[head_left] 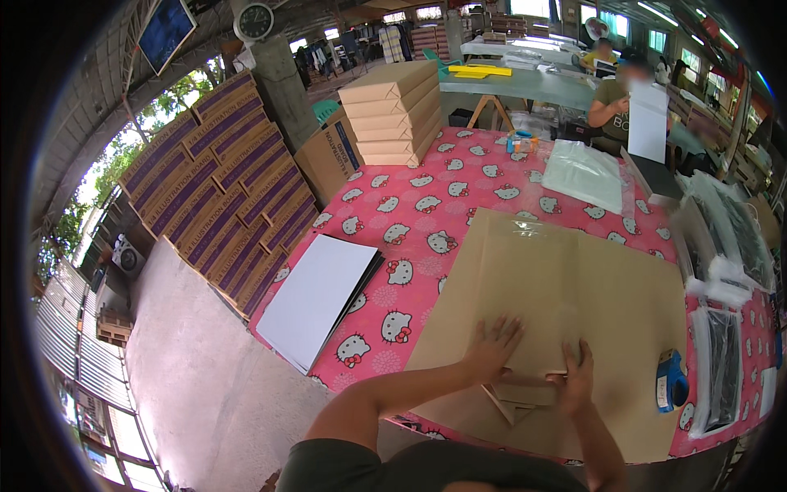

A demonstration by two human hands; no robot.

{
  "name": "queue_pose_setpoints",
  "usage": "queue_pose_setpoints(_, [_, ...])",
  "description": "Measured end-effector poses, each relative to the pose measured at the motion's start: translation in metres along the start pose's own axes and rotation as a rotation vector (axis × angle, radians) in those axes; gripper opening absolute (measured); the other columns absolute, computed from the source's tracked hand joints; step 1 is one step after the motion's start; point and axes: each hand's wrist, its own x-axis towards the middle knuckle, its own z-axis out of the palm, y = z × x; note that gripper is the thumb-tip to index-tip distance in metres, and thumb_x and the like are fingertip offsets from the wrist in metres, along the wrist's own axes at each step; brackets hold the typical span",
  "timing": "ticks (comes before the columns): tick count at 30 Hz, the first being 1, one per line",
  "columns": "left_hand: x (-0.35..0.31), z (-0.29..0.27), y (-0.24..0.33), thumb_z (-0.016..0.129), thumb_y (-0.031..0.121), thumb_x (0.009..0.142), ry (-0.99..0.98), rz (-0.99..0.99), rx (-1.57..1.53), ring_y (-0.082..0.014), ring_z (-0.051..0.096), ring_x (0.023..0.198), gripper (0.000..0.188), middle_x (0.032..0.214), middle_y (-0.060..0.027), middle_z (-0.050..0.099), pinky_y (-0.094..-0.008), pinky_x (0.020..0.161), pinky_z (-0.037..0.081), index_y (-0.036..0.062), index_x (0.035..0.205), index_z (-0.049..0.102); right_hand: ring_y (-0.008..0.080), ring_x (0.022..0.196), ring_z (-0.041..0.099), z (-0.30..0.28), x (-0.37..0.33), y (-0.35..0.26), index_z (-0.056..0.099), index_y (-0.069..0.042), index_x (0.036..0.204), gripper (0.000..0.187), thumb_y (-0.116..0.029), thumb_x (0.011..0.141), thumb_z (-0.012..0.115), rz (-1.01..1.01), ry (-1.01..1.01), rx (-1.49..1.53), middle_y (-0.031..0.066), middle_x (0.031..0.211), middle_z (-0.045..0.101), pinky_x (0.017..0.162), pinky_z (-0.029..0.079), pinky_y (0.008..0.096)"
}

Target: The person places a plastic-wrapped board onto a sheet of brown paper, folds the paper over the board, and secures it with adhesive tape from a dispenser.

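Observation:
A large sheet of brown kraft paper [631,328] lies on the table, part of it folded up around a flat rectangular package [525,279]. Clear tape [529,228] shines near the package's far end. My left hand [493,348] rests flat with spread fingers on the package's near left part. At its near right corner is my right hand [576,373], fingers apart, thumb against the folded end flap [527,387]. A pointed paper fold sticks out below the left hand. To the right, a blue tape dispenser [672,381] sits on the paper sheet.
White boards [320,299] over dark ones lie left on the pink patterned tablecloth [430,201]. Wrapped brown packages [389,115] stand stacked behind, plastic sleeves [584,174] at far right. Cartons [221,189] are piled left of the table. A person [615,107] holds a white board opposite.

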Motion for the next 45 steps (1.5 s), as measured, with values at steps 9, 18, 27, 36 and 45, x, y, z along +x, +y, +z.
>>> queue_pose_setpoints(9, [0.001,0.002,0.002,0.068,0.042,0.068,0.01,-0.015,0.006,-0.034,0.021,0.131,0.093,0.143,-0.0122,0.022,-0.06,0.099,0.02,0.0076,0.139,0.018,0.033,0.119,0.038,0.006,-0.013,-0.001,0.034,-0.001,0.128,0.082,-0.023,0.062,0.078,0.6,0.082,-0.047,0.0158,0.127,0.041,0.096,0.033,0.0412])
queue_pose_setpoints(18, [-0.003,0.007,0.007,0.07,0.039,0.067,0.034,-0.072,-0.012,-0.0327,0.021,0.131,0.093,0.143,-0.0098,0.023,-0.0589,0.1,0.02,0.0104,0.139,0.019,0.0424,0.123,0.028,-0.01,-0.083,-0.039,0.023,-0.007,0.136,0.093,-0.015,0.058,0.074,0.225,-0.033,-0.008,0.0252,0.127,0.032,0.099,0.021,0.0566])
queue_pose_setpoints(27, [-0.005,0.002,0.008,0.07,0.032,0.063,0.044,-0.048,0.036,-0.0334,0.02,0.131,0.094,0.144,-0.0105,0.021,-0.0594,0.1,0.018,0.0089,0.139,0.019,0.0395,0.123,0.028,0.008,-0.037,-0.035,0.056,-0.02,0.108,0.058,-0.02,0.053,0.075,-0.246,-0.058,-0.204,0.0175,0.13,0.033,0.098,0.017,0.0631])
queue_pose_setpoints(36, [0.002,0.019,0.003,0.07,0.038,0.065,0.132,-0.049,0.022,-0.0351,0.025,0.129,0.093,0.142,-0.0116,0.024,-0.0607,0.098,0.021,0.009,0.138,0.021,0.0376,0.118,0.039,0.012,-0.012,-0.02,0.059,-0.009,0.081,0.019,-0.013,0.063,0.064,-0.528,0.014,-0.235,0.0135,0.122,0.046,0.098,0.025,0.0579])
queue_pose_setpoints(45, [-0.004,0.028,-0.017,0.063,0.053,0.068,0.147,0.08,-0.145,-0.0339,0.021,0.131,0.09,0.141,-0.0136,0.026,-0.0582,0.1,0.018,0.0087,0.137,0.025,0.0358,0.109,0.049,0.014,0.002,-0.009,0.058,-0.004,0.088,0.024,-0.006,0.064,0.058,-0.589,-0.044,-0.209,0.0158,0.114,0.055,0.096,0.035,0.0475])
